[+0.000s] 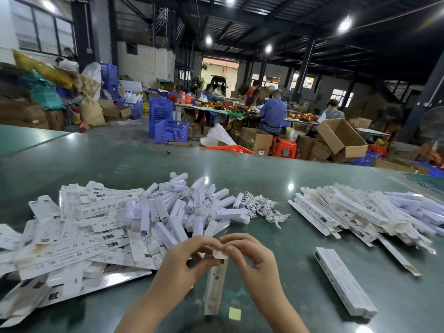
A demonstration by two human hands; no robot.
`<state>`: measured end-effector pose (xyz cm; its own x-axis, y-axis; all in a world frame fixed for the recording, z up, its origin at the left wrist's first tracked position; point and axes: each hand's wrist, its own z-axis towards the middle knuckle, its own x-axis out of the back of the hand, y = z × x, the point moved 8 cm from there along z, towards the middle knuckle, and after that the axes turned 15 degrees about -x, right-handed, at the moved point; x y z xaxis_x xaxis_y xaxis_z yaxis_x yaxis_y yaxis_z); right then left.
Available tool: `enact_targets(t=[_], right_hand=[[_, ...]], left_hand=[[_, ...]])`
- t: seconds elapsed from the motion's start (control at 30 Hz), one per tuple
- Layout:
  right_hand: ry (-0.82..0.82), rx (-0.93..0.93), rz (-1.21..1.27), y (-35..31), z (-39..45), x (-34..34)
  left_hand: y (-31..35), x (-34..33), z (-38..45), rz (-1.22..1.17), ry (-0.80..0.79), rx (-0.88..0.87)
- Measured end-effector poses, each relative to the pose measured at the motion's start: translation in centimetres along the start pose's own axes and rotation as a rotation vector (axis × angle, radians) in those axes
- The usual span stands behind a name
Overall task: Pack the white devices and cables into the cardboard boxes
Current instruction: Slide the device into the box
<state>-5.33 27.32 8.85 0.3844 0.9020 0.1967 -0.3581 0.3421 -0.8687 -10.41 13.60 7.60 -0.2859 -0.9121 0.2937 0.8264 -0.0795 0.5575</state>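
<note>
This is a packing workshop in a big factory hall. At 12 o'clock seated workers (pixel 272 111) sort goods at a long table (pixel 206 109); blue plastic crates (pixel 171 131) and open cardboard cartons (pixel 341 138) stand around under a dark steel roof (pixel 288 25).

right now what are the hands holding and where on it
Both the left hand and right hand pinch the top end flap of one long narrow box.

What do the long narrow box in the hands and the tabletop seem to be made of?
The long narrow box: thin printed cardboard, matte, judging by its folded end flap and brownish unprinted side. The dark green tabletop: a smooth, glossy hard surface, since ceiling lights mirror in it; the exact material is unclear.
</note>
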Motion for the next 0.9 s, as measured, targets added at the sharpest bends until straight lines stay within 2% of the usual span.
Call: enact_targets(t=[0.1, 0.37, 0.7, 0.9], right_hand=[[0.018, -0.022, -0.063, 0.1, 0.0, 0.1], [0.091, 0.080, -0.200, -0.7, -0.5, 0.5], [0.118, 0.097, -0.233, -1.1, -0.7, 0.1], [0.132, 0.103, -0.242, -1.1, -0.9, 0.2]], left_hand=[[0.1, 0.1, -0.2, -0.032, 0.017, 0.024], [0.3, 0.1, -0.2, -0.050, 0.020, 0.039], [-0.2, 0.1, 0.3, -0.137, 0.025, 0.141], [-0.3, -0.1, -0.3, -0.145, -0.001, 0.133]])
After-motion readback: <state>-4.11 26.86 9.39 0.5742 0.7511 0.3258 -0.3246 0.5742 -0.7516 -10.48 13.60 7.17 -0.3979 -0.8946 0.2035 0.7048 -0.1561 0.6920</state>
